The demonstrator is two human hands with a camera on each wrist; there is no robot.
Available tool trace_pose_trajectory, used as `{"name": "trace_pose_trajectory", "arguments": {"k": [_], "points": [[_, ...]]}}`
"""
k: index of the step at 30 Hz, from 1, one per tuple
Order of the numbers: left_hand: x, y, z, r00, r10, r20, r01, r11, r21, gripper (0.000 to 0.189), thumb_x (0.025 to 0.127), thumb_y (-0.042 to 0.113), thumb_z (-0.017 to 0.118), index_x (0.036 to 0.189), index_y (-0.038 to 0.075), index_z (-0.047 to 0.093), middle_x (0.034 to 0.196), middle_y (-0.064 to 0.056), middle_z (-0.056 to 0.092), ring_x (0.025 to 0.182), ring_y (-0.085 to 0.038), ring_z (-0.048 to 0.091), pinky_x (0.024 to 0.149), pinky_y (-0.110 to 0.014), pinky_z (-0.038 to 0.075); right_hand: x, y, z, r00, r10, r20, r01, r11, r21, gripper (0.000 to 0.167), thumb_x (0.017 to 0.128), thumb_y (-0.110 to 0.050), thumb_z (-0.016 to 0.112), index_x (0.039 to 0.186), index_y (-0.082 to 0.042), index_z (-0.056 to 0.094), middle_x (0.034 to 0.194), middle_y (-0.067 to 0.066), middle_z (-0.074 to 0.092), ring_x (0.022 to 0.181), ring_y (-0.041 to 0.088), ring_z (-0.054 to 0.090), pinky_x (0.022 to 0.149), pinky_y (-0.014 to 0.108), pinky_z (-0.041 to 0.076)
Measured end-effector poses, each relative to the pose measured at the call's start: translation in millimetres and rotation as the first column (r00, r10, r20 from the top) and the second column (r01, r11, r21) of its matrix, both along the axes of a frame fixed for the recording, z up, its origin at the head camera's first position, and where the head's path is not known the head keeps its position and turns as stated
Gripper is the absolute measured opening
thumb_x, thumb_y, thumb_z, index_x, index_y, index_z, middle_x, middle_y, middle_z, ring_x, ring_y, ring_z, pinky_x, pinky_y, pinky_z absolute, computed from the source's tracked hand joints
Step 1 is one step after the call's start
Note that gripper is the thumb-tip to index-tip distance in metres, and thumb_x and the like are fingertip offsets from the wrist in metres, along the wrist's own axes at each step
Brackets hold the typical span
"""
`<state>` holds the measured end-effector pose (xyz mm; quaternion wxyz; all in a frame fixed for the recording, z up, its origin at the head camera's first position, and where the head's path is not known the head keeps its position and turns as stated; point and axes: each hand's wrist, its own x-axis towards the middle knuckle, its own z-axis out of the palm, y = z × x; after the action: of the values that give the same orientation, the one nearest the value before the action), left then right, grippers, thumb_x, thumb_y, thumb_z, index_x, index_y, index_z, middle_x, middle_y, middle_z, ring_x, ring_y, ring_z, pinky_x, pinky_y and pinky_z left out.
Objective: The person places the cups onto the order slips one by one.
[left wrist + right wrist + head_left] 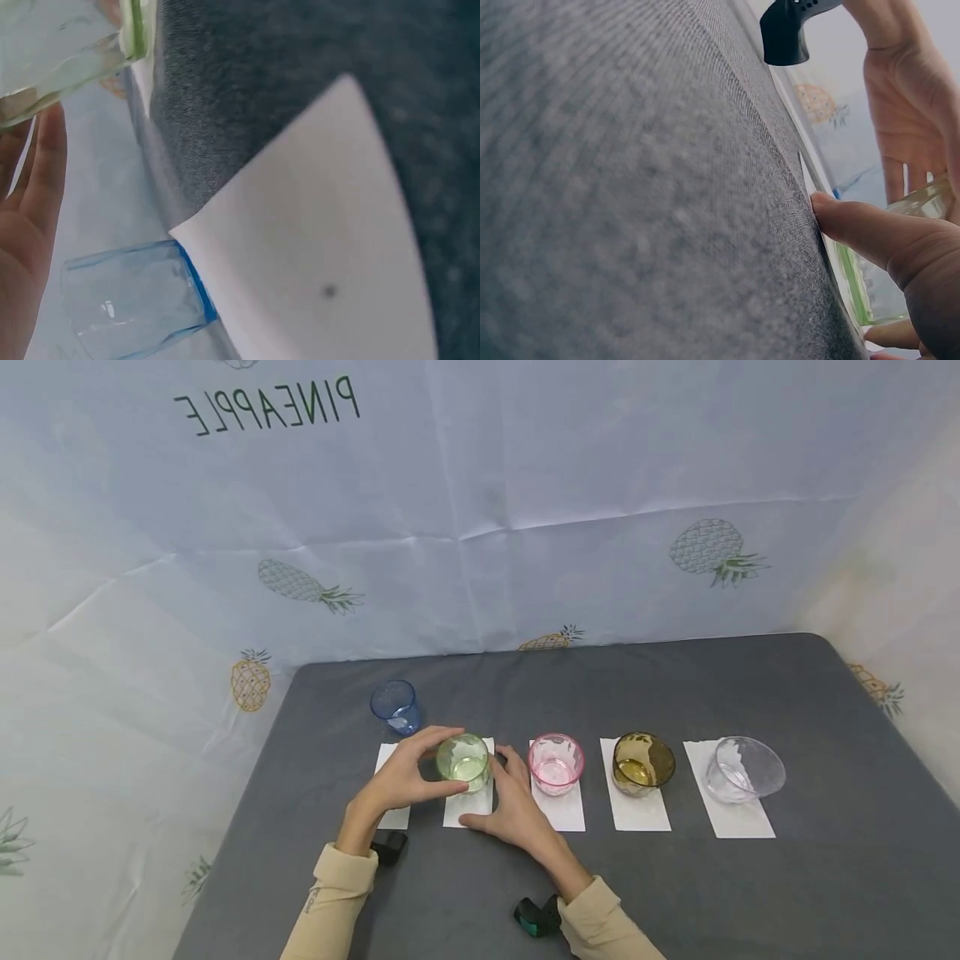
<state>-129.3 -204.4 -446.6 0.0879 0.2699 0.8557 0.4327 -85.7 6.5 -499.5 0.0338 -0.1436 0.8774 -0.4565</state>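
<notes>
My left hand [408, 774] holds a green-tinted glass [463, 762], thumb at its near side and fingers at its far side. The glass stands upright over a white paper slip [457, 814]. At its right is my right hand [519, 810], fingertips close beside the glass and thumb [855, 222] stretched to the slip's edge; contact with the glass cannot be made out. Behind my left hand stands a blue glass [395, 706], off the paper. Another white slip [393, 818] lies partly hidden under my left hand.
Rightward stand a pink-rimmed glass [556, 764], an amber glass [642, 764] and a clear glass [744, 768], each over a white slip. All are on a grey cloth-covered table [480, 893]. A pineapple-print curtain [465, 510] hangs behind. Black wrist devices [534, 917] sit at my wrists.
</notes>
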Motion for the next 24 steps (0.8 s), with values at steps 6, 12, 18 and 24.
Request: {"name": "trace_pose_trajectory", "arguments": {"k": [6, 12, 18, 24], "points": [[-1.3, 1.0, -0.3, 1.0, -0.004, -0.01, 0.004, 1.0, 0.008, 0.074, 0.082, 0.024, 0.087, 0.146, 0.005, 0.054, 0.145, -0.012, 0.058, 0.129, -0.035, 0.06, 0.106, -0.056, 0.053, 0.7, 1.2, 0.2, 1.0, -0.004, -0.024, 0.004, 1.0, -0.019, 0.096, 0.067, -0.025, 0.096, 0.145, 0.007, 0.048, 0.153, 0.03, 0.038, 0.147, 0.049, 0.031, 0.118, 0.067, 0.032], [-1.1, 0.2, -1.1, 1.0, -0.015, -0.027, 0.015, 1.0, -0.023, 0.076, 0.083, 0.027, 0.085, 0.149, 0.008, 0.052, 0.146, -0.01, 0.057, 0.133, -0.032, 0.058, 0.106, -0.055, 0.053, 2.1, 2.0, 2.2, 1.0, -0.004, -0.008, 0.004, 0.998, -0.056, 0.107, 0.069, -0.022, 0.096, 0.154, 0.001, 0.036, 0.153, 0.026, 0.039, 0.145, 0.045, 0.036, 0.117, 0.064, 0.036], [0.1, -7.4, 2.1, 0.997, -0.033, -0.074, 0.032, 0.999, -0.018, 0.084, 0.084, 0.024, 0.084, 0.155, 0.011, 0.042, 0.152, -0.018, 0.05, 0.141, -0.033, 0.05, 0.112, -0.051, 0.049, 4.0, 1.8, 12.7, 0.998, 0.0, -0.06, -0.01, 0.986, -0.165, 0.116, 0.071, -0.02, 0.095, 0.161, -0.003, 0.024, 0.157, 0.022, 0.036, 0.146, 0.039, 0.039, 0.117, 0.06, 0.039], [-3.3, -27.7, 17.2, 0.99, 0.014, -0.14, -0.014, 1.0, 0.003, 0.077, 0.084, 0.017, 0.083, 0.152, 0.013, 0.047, 0.148, -0.011, 0.055, 0.137, -0.035, 0.054, 0.113, -0.049, 0.048, 7.7, -0.5, 29.4, 0.983, 0.005, -0.183, -0.046, 0.975, -0.218, 0.114, 0.07, -0.02, 0.095, 0.162, -0.011, 0.028, 0.159, 0.016, 0.036, 0.148, 0.032, 0.038, 0.118, 0.056, 0.039]]}}
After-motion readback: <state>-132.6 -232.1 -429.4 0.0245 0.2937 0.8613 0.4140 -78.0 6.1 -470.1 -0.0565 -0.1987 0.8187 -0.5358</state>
